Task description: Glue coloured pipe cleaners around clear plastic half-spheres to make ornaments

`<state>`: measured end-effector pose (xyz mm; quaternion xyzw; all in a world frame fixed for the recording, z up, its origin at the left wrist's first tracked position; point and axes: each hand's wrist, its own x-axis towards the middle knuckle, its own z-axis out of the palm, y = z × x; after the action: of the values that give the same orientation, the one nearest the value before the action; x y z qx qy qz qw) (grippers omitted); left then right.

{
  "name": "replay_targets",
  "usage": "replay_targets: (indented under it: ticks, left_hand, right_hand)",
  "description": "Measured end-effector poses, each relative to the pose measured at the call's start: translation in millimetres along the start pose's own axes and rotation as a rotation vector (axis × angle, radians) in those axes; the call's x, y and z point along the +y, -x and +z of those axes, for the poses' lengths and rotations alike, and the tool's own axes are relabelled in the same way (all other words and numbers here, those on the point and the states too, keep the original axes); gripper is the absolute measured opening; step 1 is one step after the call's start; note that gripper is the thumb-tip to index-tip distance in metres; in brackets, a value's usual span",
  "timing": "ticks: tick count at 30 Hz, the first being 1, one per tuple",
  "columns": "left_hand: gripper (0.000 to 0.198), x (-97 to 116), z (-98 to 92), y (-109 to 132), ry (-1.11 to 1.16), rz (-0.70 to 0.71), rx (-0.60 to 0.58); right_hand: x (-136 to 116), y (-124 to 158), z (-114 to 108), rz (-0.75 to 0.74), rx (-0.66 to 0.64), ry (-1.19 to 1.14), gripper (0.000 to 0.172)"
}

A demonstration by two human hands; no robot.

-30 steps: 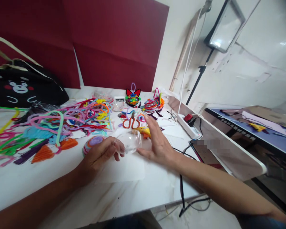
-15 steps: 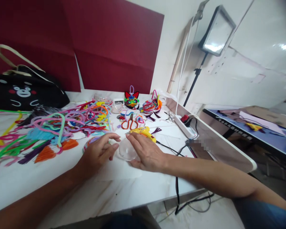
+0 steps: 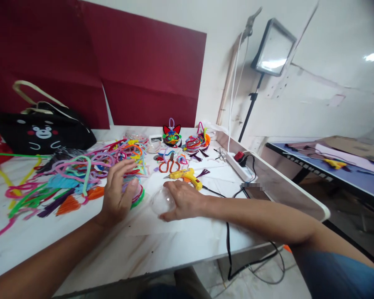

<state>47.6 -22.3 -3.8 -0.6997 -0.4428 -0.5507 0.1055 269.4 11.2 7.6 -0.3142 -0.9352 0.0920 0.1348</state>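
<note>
My right hand (image 3: 183, 200) rests on the white table (image 3: 162, 249), fingers curled over a clear plastic dome (image 3: 161, 202) that lies on a sheet of white paper. My left hand (image 3: 117, 192) is stretched out with fingers apart, palm down over a coiled pipe-cleaner disc (image 3: 138, 195) in purple, pink and green, touching its top. A yellow glue gun (image 3: 187, 176) lies just beyond my right hand.
A big heap of coloured pipe cleaners (image 3: 75, 168) covers the table's left. Red-handled scissors (image 3: 169, 165), two finished pipe-cleaner figures (image 3: 172, 135), a power strip (image 3: 238, 163) and a black bear bag (image 3: 43, 132) lie further back. The table edge runs along the right; a black cable (image 3: 228, 249) hangs off the front.
My left hand let go of the clear dome and moved left onto the coiled disc. My right hand came down and closed over the dome on the table.
</note>
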Motion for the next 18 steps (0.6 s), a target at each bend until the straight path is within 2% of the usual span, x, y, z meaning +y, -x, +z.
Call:
replay_targets:
  ticks: [3,6,10,12,16,18]
  left_hand:
    - [0.038,2.5,1.5,-1.7,-0.058,0.044,0.006]
    - [0.045,6.7,2.5,-2.5,-0.07,0.088,-0.012]
    - [0.053,20.0,2.0,-5.8,-0.052,0.121,-0.088]
    - [0.057,32.2,3.7,-9.7,0.018,0.049,-0.145]
    - [0.062,63.4,17.6,-22.4,0.33,-0.286,-0.329]
    - [0.056,76.9,27.8,-31.3,0.482,-0.307,-0.376]
  right_hand:
    - [0.2,-3.0,2.0,0.001,-0.05,0.007,0.076]
    - [1.5,-3.1,6.6,-0.028,-0.04,0.046,0.076]
    - [-0.7,2.5,3.5,-0.077,0.142,-0.017,0.089]
    - [-5.4,5.8,-5.0,-0.11,0.254,-0.126,0.094]
    - [-22.4,6.0,-29.7,-0.218,0.377,-0.305,0.102]
    - [-32.1,1.0,-41.6,-0.215,0.395,-0.353,0.101]
